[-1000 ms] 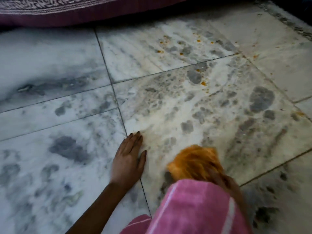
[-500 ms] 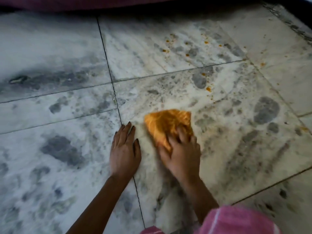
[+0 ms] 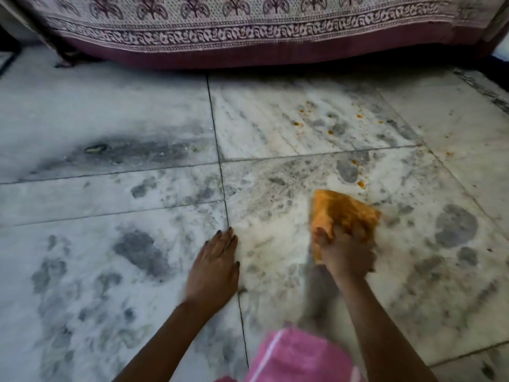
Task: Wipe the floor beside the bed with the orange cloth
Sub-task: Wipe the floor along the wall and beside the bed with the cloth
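The orange cloth (image 3: pixel 343 210) lies bunched on the white and grey marble floor (image 3: pixel 110 271), right of centre. My right hand (image 3: pixel 344 249) grips its near edge, fingers curled into the fabric, and is blurred. My left hand (image 3: pixel 214 266) rests flat on the floor to the left, fingers straight, across a tile joint. The bed (image 3: pixel 248 31) runs along the top, draped in a maroon and white patterned sheet that hangs close to the floor.
Small orange specks (image 3: pixel 360 184) dot the tiles beyond the cloth, toward the bed. A dark smudge (image 3: pixel 96 148) marks the floor at the left. Pink fabric (image 3: pixel 300 357) of my clothing fills the bottom edge between my arms.
My right hand has pushed the orange cloth forward and to the right, away from my body. My left hand stays planted on the floor. The view has tilted up, showing the bed sheet.
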Available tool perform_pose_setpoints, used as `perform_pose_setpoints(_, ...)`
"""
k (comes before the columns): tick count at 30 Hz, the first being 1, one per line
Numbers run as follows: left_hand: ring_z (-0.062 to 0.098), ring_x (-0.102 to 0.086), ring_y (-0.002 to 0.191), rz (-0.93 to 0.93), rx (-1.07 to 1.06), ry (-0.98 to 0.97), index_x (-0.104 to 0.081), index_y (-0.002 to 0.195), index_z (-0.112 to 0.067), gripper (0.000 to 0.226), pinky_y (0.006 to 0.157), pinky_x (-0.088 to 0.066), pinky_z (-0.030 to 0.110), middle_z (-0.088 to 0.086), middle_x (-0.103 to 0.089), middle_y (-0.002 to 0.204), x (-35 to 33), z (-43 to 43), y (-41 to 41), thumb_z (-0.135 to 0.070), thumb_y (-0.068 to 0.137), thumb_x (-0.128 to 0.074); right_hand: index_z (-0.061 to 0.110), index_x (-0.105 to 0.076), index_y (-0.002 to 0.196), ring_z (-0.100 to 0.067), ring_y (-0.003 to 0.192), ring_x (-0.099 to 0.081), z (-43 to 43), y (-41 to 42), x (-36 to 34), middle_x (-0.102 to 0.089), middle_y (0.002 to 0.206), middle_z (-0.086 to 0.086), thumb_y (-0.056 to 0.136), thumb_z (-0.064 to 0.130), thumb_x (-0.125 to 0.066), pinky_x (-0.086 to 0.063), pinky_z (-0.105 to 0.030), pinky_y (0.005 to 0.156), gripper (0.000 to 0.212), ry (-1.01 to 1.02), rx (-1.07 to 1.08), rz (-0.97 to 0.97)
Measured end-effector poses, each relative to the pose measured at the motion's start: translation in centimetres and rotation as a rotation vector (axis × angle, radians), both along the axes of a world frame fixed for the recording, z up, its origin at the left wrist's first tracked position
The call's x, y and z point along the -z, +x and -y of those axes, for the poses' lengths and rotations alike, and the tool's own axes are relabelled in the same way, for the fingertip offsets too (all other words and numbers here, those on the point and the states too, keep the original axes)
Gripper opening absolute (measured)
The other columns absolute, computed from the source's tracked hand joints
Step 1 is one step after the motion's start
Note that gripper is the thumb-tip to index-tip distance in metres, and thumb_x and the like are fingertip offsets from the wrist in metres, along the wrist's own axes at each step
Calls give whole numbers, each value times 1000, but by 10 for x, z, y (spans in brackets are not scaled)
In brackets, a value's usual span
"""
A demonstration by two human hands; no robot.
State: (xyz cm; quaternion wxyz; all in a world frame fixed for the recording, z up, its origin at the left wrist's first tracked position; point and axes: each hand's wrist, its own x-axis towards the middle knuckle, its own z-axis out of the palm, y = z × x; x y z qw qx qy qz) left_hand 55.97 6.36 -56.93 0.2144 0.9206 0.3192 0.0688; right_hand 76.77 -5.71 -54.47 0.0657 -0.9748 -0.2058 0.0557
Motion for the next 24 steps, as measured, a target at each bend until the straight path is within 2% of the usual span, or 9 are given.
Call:
perform_pose_setpoints(4,26,-23,139,-24,-122,-25,-40,137,-5,57,114,-20,38,10,-29,149,-7,-8,-15,-30,86,-32,28,-65,102,-45,100,-53,-27,-85,11,-53,133,-8,76,46,-52,-48,-49,73,34,127,-511,155)
perform_pose_setpoints(8,21,-13,142,-17,-190,-32,-28,143,-8,57,115,-15,34,6,-19,153,-8,-14,-22,-14,89,-43,34,-64,115,-27,98,-57,65,-105,36,-59,129,2,77,62,-51,-48,-39,73,49,252,-807,80)
perform_pose_setpoints(11,23,-13,142,51,-236,-25,-27,143,-8,54,115,-13,34,7,-20,153,-9,-13,-17,-14,92,-46,33,-65,110,0,118,-44,153,-44,53,-61,119,10,77,68,-48,-50,-47,80,51,230,-696,169)
perform_pose_setpoints(12,24,-12,142,59,-233,-26,-27,143,-7,54,114,-10,34,7,-18,153,-9,-12,-14,-13,92,-45,32,-67,110,-2,120,-44,162,-18,50,-60,121,8,80,64,-47,-49,-49,83,49,188,-625,199)
perform_pose_setpoints(15,25,-1,143,56,-172,-41,-20,145,-8,54,112,3,32,8,-7,155,-3,-4,0,-11,93,-37,16,-71,106,-41,104,-56,112,31,30,-55,131,-14,85,53,-52,-46,-47,80,47,122,-174,253)
perform_pose_setpoints(17,24,0,143,72,-128,-56,-17,145,-8,55,111,3,31,8,-7,155,-1,-5,6,-13,92,-32,15,-70,106,-48,106,-50,47,32,19,-48,134,-19,81,49,-59,-44,-45,81,43,162,118,190)
perform_pose_setpoints(19,22,-2,142,75,-89,-54,-18,145,-8,55,111,1,29,8,-10,154,2,-10,10,-13,92,-33,21,-68,103,-44,107,-50,-5,11,13,-49,129,-15,79,58,-48,-46,-43,78,48,125,43,131)
perform_pose_setpoints(21,19,-6,140,81,-79,-40,-28,142,-6,56,111,-4,30,8,-18,153,6,-14,12,-18,88,-31,24,-67,98,-40,96,-56,-22,-23,16,-54,124,-10,72,61,-39,-51,-41,71,53,152,-240,182)
perform_pose_setpoints(24,16,-8,137,108,-87,-30,-37,138,-6,58,111,-11,33,8,-25,150,8,-16,12,-22,83,-32,28,-63,104,-36,93,-60,27,-70,23,-60,124,-6,73,56,-53,-52,-40,69,43,256,-591,121)
